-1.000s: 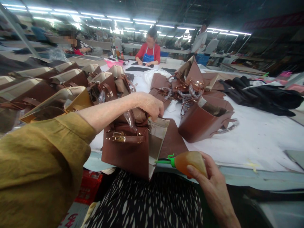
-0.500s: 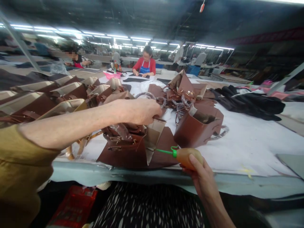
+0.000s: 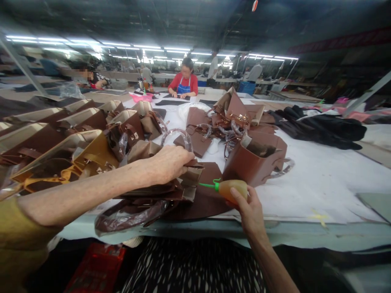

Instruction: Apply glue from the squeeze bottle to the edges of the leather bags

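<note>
My left hand (image 3: 171, 165) is closed on the upper edge of a brown handbag (image 3: 210, 199) near the table's front edge; my fingertips are partly hidden behind that edge. The bag lies tilted, its lining showing and a brown panel spread flat on the right. One plastic-wrapped handle (image 3: 131, 221) hangs towards me over the table edge. In my right hand (image 3: 249, 207) is a squeeze bottle (image 3: 233, 191) of amber liquid with a green nozzle. Its nozzle tip points left and is close to the bag's open side; whether it touches cannot be made out.
Several brown bags and one mustard bag (image 3: 97, 152) stand on the left. Another brown bag (image 3: 253, 162) stands just right of my work, with a pile of bags (image 3: 235, 114) behind it. Black material (image 3: 320, 128) lies farther right. A person in red (image 3: 191, 83) works across the table.
My left hand has come lower and nearer, tipping the bag so its handle now hangs over the front edge. The bottle has shifted slightly left and up with my right hand.
</note>
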`<move>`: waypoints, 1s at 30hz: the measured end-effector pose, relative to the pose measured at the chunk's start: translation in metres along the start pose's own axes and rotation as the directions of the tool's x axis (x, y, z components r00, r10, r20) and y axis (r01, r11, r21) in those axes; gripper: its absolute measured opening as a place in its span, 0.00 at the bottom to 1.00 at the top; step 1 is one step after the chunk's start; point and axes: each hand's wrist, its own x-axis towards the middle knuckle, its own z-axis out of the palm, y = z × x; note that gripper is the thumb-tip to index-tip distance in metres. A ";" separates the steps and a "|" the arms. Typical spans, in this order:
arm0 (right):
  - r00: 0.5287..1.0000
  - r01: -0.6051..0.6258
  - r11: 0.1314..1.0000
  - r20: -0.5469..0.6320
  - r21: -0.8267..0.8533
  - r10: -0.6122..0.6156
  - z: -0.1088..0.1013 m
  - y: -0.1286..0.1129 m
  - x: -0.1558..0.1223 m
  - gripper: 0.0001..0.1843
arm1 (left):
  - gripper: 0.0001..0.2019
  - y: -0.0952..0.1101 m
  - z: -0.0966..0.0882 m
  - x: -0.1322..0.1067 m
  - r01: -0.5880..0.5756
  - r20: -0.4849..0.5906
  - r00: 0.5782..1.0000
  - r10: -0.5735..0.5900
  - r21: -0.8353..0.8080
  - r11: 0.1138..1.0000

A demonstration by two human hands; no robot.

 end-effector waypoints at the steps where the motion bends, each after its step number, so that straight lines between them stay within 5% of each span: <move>1: 1.000 0.029 0.998 -0.003 -0.063 -0.029 0.003 0.000 0.002 0.31 | 0.05 -0.002 0.002 0.000 0.009 0.000 1.000 -0.009 -0.015 1.000; 5: 0.990 0.127 0.947 -0.025 -0.295 -0.141 0.011 0.001 0.006 0.34 | 0.04 -0.008 0.015 0.000 -0.006 -0.026 1.000 0.004 -0.068 0.998; 11: 0.985 0.161 0.910 0.009 -0.381 -0.170 0.017 0.006 0.013 0.34 | 0.04 -0.008 0.022 -0.003 0.004 -0.049 0.999 -0.009 -0.094 0.996; 30: 0.995 0.100 0.918 0.066 -0.383 -0.080 0.012 -0.001 0.009 0.30 | 0.06 0.008 0.033 -0.030 -0.011 -0.040 0.999 0.007 -0.084 0.996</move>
